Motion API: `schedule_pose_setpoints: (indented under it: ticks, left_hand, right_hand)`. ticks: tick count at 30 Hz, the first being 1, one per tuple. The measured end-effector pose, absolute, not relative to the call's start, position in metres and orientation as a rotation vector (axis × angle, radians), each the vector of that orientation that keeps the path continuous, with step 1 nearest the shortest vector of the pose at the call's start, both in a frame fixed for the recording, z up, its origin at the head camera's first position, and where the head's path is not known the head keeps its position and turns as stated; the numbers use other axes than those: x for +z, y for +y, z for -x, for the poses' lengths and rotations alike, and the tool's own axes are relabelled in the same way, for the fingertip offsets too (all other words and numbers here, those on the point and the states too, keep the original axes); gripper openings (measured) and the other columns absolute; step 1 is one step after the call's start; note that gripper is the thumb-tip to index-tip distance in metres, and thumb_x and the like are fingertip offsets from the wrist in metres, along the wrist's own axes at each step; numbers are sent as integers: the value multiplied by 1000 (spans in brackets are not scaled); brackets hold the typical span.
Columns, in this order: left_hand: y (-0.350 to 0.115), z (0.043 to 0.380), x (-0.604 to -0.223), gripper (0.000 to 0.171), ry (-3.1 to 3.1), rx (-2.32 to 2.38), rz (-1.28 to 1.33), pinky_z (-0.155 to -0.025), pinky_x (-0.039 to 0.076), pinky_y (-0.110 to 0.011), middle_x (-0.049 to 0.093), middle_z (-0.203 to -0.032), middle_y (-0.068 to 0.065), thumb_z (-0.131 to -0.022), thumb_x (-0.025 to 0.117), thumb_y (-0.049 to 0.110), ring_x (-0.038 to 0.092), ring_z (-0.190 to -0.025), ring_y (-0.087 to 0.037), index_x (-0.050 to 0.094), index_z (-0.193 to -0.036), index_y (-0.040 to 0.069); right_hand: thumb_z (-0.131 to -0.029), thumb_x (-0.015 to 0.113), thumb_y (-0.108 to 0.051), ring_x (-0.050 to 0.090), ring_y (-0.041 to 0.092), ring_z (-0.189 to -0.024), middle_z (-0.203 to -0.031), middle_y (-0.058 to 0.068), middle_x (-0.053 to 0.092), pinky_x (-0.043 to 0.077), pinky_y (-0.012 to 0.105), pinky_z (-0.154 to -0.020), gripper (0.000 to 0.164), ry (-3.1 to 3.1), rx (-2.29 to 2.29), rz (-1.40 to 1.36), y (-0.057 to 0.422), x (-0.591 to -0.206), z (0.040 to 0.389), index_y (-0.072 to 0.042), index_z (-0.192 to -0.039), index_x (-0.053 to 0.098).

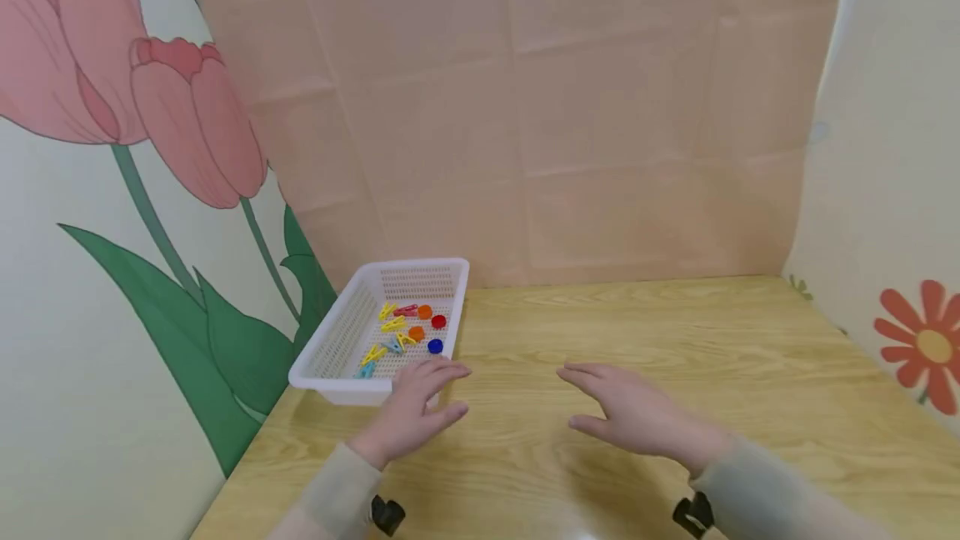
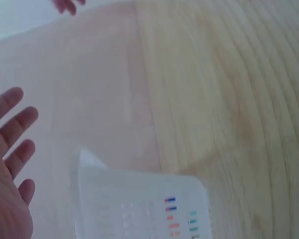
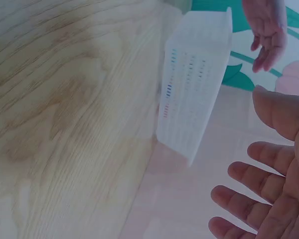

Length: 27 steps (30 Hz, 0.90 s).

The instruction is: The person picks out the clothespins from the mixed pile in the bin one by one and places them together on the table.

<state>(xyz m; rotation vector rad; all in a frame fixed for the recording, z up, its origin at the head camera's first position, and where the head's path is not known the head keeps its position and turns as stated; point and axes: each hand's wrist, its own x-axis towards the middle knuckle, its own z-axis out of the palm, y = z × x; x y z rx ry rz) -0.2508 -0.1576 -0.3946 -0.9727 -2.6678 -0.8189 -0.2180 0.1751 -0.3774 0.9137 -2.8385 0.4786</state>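
A white plastic basket [image 1: 348,385] with slotted walls stands at the left back of the table. Inside lie yellow clothespins [image 1: 393,324], a red clothespin [image 1: 406,310], blue ones [image 1: 366,370], and orange, red and blue round caps [image 1: 435,346]. My left hand [image 1: 412,411] hovers at the basket's near right corner and overlaps it in the head view, its fingers extended and holding nothing. Across from it, my right hand [image 1: 637,411] is held over the table with spread fingers, also holding nothing. In the right wrist view its fingers [image 3: 259,179] are apart.
The wooden table [image 1: 637,323] meets a pinkish cloth backdrop [image 1: 562,107] at its far edge. On the left rises a wall with painted tulips [image 1: 198,115]; the right wall carries a red painted flower [image 1: 932,346].
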Motion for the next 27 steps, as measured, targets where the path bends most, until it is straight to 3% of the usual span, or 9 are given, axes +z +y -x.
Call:
schedule_pose_setpoints:
  ticks: [6, 12, 19, 27]
  left_hand:
    - [-187, 260, -393, 38, -2576, -913, 676, -106, 20, -56, 57, -133, -3, -95, 60, 34, 40, -130, -29, 61, -129, 18]
    - [-229, 276, -381, 43, -2574, -874, 373, -104, 26, -59, 55, -134, -13, -99, 50, 37, 41, -127, -33, 57, -132, 10]
    - [-281, 295, -376, 42, -2540, -735, 68, -91, 29, -61, 56, -130, -22, -99, 46, 29, 44, -120, -44, 58, -130, 4]
    - [-325, 306, -380, 58, -2669, -850, -286, -99, 23, -68, 36, -147, -27, -102, 28, 38, 29, -130, -53, 38, -145, 1]
  right_hand:
    - [-91, 57, -54, 49, 33, -126, -141, 11, 50, 40, 53, -102, 67, -2888, 616, -906, 153, -381, 233, -13, -143, 47]
    - [-92, 58, -51, 46, 34, -129, -142, 11, 48, 37, 54, -104, 65, -2924, 771, -857, 134, -387, 248, -15, -144, 45]
    - [-92, 57, -52, 46, 31, -128, -144, 9, 47, 38, 52, -104, 66, -2968, 947, -805, 109, -388, 264, -18, -146, 42]
    - [-92, 59, -49, 53, 31, -121, -144, 10, 47, 44, 49, -99, 69, -2960, 1186, -823, 81, -394, 282, -14, -147, 40]
